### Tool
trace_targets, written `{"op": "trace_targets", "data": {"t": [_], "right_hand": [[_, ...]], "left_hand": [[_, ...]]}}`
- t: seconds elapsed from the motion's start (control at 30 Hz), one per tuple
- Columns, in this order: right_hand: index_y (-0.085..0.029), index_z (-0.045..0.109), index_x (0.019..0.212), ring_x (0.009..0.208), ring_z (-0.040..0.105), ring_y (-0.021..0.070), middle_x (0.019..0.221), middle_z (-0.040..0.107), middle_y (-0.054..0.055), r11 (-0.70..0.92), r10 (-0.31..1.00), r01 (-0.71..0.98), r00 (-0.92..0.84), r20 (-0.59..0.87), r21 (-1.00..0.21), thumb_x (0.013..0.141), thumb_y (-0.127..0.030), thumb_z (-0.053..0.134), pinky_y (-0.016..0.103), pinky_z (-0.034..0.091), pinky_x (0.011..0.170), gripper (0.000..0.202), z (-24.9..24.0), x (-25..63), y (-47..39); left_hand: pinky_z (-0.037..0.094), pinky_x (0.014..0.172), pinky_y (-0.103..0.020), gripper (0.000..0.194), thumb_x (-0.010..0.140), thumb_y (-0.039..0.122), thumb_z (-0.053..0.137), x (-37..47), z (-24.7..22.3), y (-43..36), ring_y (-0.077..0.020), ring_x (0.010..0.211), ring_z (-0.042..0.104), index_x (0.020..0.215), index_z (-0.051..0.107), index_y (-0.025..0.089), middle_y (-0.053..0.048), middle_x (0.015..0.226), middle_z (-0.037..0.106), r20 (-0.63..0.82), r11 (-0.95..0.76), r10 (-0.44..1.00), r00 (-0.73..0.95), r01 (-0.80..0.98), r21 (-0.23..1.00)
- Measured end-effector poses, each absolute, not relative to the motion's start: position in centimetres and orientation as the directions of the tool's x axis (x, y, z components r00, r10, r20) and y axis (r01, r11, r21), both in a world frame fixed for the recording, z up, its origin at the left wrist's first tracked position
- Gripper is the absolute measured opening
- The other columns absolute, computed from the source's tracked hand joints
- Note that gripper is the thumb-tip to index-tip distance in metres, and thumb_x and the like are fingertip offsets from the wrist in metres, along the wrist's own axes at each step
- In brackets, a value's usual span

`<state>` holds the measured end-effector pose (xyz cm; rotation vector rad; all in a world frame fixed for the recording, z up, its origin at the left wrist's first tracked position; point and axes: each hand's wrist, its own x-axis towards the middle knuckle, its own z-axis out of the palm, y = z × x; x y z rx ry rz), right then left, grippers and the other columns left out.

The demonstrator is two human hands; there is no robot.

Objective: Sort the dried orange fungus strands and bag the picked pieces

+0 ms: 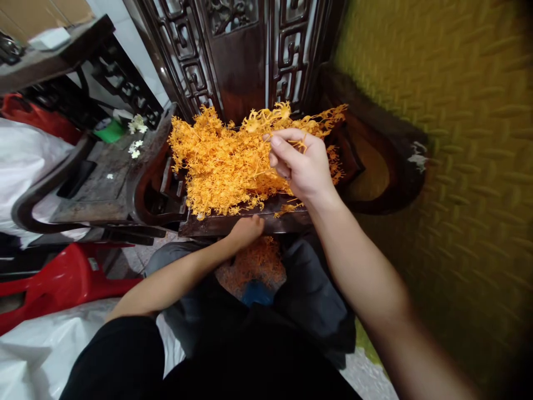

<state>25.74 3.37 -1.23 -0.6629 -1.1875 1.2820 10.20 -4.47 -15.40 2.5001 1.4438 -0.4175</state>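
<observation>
A large heap of orange, branching plastic-looking pieces (225,161) covers the seat of a dark carved wooden chair (239,66). Over the heap's right part, my right hand (302,161) pinches an orange sprig between thumb and fingers. My left hand (249,229) is closed at the seat's front edge, below the heap; whatever it may hold is hidden. Between my knees, under the seat edge, more orange pieces (264,258) lie in a container whose shape is only partly visible, with something blue near its bottom.
At the left stand another dark wooden chair (95,180) with a green roll (109,130) and pale flower-like bits (135,149), a red plastic stool (75,278) and white sacks (25,166). A yellow-green textured surface (449,139) rises at the right.
</observation>
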Motion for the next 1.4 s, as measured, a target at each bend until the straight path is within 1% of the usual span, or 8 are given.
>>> {"op": "trace_targets", "data": {"t": [0.13,0.27,0.53,0.7,0.93,1.13,1.23,1.4], "right_hand": [[-0.023,0.068,0.085,0.044,0.031,0.006,0.06,0.054,-0.003,0.22,0.943,-0.386,-0.149,0.297,-0.896,0.081,-0.058,0.078,0.027,0.02,0.04,0.037,-1.2,25.7,3.2],[-0.023,0.069,0.085,0.044,0.031,0.006,0.06,0.057,-0.003,0.225,0.939,-0.402,-0.153,0.308,-0.887,0.081,-0.059,0.078,0.026,0.021,0.04,0.038,-1.4,25.7,3.4],[-0.022,0.068,0.082,0.044,0.031,0.0049,0.059,0.056,-0.003,0.239,0.933,-0.4,-0.158,0.323,-0.885,0.082,-0.058,0.078,0.025,0.019,0.04,0.037,-1.7,25.6,3.7],[-0.024,0.068,0.084,0.044,0.031,0.0061,0.061,0.056,-0.002,0.227,0.939,-0.377,-0.159,0.304,-0.898,0.082,-0.058,0.077,0.026,0.019,0.041,0.036,-1.9,25.5,3.7],[-0.025,0.069,0.087,0.045,0.03,0.0072,0.06,0.056,-0.003,0.228,0.947,-0.354,-0.137,0.291,-0.907,0.081,-0.063,0.076,0.026,0.019,0.042,0.039,-1.8,25.3,3.7],[-0.024,0.069,0.088,0.044,0.031,0.0066,0.061,0.056,-0.002,0.232,0.944,-0.355,-0.142,0.297,-0.906,0.083,-0.06,0.075,0.025,0.019,0.042,0.037,-2.0,25.2,3.7],[-0.025,0.071,0.089,0.046,0.033,0.0075,0.062,0.058,-0.002,0.239,0.943,-0.352,-0.139,0.303,-0.905,0.083,-0.059,0.076,0.025,0.02,0.042,0.035,-2.2,25.4,3.8],[-0.025,0.071,0.087,0.047,0.035,0.0083,0.062,0.058,-0.002,0.237,0.944,-0.333,-0.142,0.297,-0.913,0.081,-0.06,0.078,0.026,0.023,0.042,0.036,-2.1,25.7,3.9]], "left_hand": [[0.059,0.079,-0.042,0.034,0.1,0.006,0.031,9.6,-17.1,-2.5,-0.031,0.096,0.075,0.114,0.061,0.002,-0.033,0.126,0.06,-0.314,-0.421,0.869,0.382,0.905,-0.064],[0.059,0.08,-0.041,0.034,0.099,0.003,0.033,8.9,-18.3,-0.9,-0.0305,0.096,0.075,0.117,0.062,0.002,-0.027,0.114,0.067,-0.3,-0.405,0.883,0.361,0.909,-0.099],[0.056,0.082,-0.034,0.025,0.102,0.016,0.042,9.5,-17.8,-2.1,-0.0232,0.094,0.073,0.114,0.064,0.013,-0.015,0.11,0.069,-0.26,-0.47,0.851,0.457,0.883,0.015],[0.053,0.086,-0.03,0.019,0.101,0.019,0.045,9.3,-16.8,-3.0,-0.0216,0.099,0.069,0.105,0.063,0.014,-0.011,0.103,0.07,-0.211,-0.453,0.862,0.461,0.887,0.09],[0.053,0.079,-0.033,0.024,0.101,0.014,0.041,9.1,-17.4,-2.1,-0.0225,0.091,0.07,0.109,0.064,0.011,-0.017,0.11,0.067,-0.237,-0.468,0.85,0.471,0.881,0.073],[0.056,0.084,-0.038,0.031,0.103,0.013,0.036,12.6,-19.1,-0.2,-0.0253,0.098,0.072,0.12,0.062,0.009,-0.02,0.117,0.067,-0.233,-0.463,0.856,0.461,0.885,0.046],[0.058,0.085,-0.038,0.03,0.103,0.012,0.039,14.2,-19.7,1.3,-0.0244,0.096,0.073,0.12,0.063,0.008,-0.018,0.113,0.069,-0.248,-0.437,0.867,0.432,0.899,0.035],[0.059,0.091,-0.042,0.027,0.101,0.028,0.058,15.0,-19.3,2.6,-0.0203,0.101,0.07,0.121,0.064,0.012,-0.01,0.115,0.07,-0.261,-0.449,0.857,0.444,0.892,0.044]]}}
